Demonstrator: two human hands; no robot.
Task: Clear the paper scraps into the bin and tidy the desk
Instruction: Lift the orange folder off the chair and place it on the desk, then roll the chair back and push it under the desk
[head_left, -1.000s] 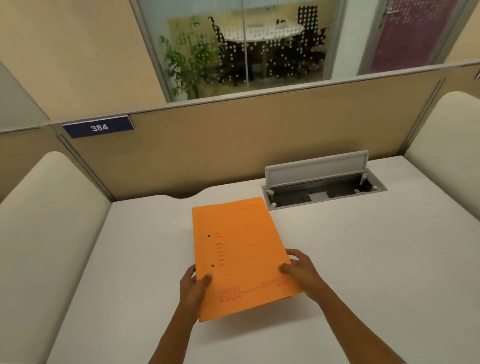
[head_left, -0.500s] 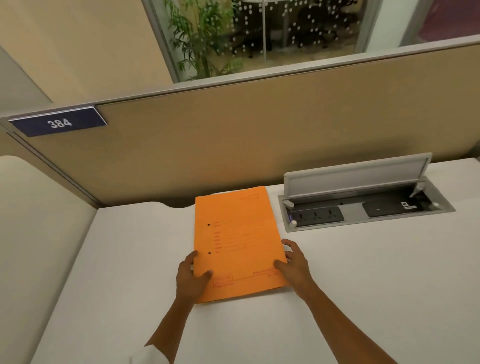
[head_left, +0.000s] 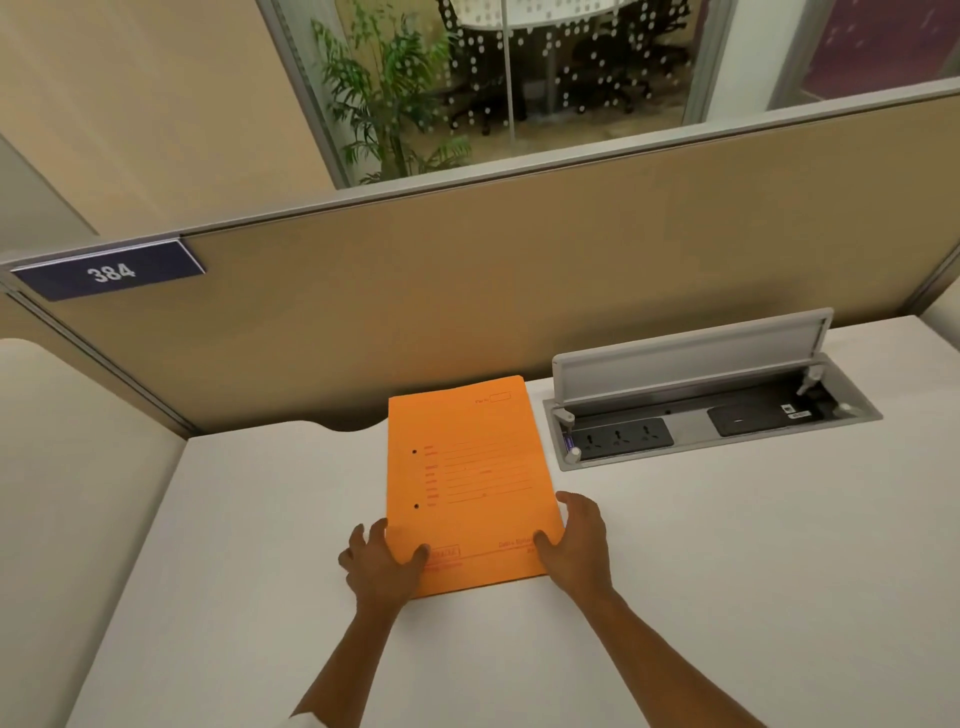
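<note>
Orange file folder (head_left: 470, 483) flat on white desk (head_left: 727, 571), far edge close to tan partition panel (head_left: 519, 291), near end toward camera. Printed red form lines on cover, text too small to read, two dark punch holes along left margin. Left hand (head_left: 382, 564) at near-left corner of folder, thumb on top of cover, fingers spread along left edge, grasping folder edge. Right hand (head_left: 579, 545) at near-right corner, thumb on cover, fingers curled down right edge, also gripping folder. Both forearms reaching in from bottom of frame, sliver of white sleeve (head_left: 306, 719) at lower edge.

Recessed power box (head_left: 711, 423) set in desk just right of folder, not touching it. Grey lid (head_left: 691, 358) flipped up and leaning back toward partition. Inside box: black socket strip (head_left: 621, 436) with three outlets on left, dark flat panel (head_left: 758, 418) on right with small white label, small hinge arms at both ends. Nothing loose seen in box.

Navy plate (head_left: 109, 270) reading 384 on partition top at left. Cream side panel (head_left: 62, 467) at left edge of desk. Beyond partition, glass wall with green potted plant (head_left: 384, 98) and dark chairs around white table behind dotted glass
</note>
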